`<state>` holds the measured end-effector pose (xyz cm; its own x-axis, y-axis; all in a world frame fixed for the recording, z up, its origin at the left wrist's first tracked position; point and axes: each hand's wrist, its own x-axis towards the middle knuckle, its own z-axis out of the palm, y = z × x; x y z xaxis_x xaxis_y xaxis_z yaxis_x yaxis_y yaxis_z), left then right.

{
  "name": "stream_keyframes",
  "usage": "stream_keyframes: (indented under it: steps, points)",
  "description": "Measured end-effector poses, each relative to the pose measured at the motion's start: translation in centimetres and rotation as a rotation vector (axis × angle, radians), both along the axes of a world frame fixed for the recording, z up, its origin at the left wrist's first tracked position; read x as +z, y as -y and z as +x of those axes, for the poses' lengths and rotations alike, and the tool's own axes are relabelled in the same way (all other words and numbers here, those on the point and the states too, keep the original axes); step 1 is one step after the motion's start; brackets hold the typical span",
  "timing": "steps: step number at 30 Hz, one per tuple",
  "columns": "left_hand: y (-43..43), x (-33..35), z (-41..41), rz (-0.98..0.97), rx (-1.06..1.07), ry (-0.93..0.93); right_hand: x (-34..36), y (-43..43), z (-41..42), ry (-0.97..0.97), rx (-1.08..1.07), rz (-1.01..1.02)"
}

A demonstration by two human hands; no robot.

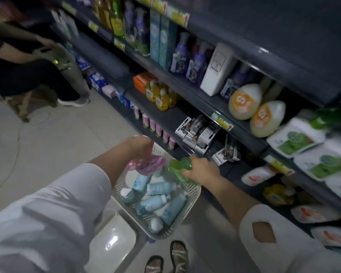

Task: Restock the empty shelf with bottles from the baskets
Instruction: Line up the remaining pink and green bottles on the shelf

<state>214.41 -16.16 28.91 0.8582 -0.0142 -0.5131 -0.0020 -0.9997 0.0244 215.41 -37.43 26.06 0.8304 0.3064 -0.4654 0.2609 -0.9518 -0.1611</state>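
A white slatted basket (193, 191) stands on the floor in front of the shelves, holding several pale blue bottles (161, 188) lying on their sides. My left hand (138, 145) is over the basket's far corner, gripping a pink bottle (146, 166). My right hand (201, 171) is closed around a green bottle (177, 168) above the basket's right rim. On the low dark shelf (185, 149) beyond the basket stands a row of pink bottles (158, 130).
A second white basket (114, 239) sits near my feet (178, 255). Stocked shelves run along the right: yellow soap bottles (161, 97), black-and-white boxes (199, 133), refill pouches (295, 138). Another person (28, 62) sits at the upper left on the tiled floor area.
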Motion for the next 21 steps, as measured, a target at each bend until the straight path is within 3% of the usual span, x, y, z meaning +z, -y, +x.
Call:
stream_keyframes:
  steps: [12, 21]
  points:
    - [15.6, 20.7, 3.5, -0.164, -0.339, 0.376, 20.7, 14.9, -2.7, 0.412, -0.35, 0.103]
    - [32.9, 29.6, 1.3, -0.281, -0.619, 0.533, 29.6, 30.6, -8.9, 0.638, -0.557, 0.074]
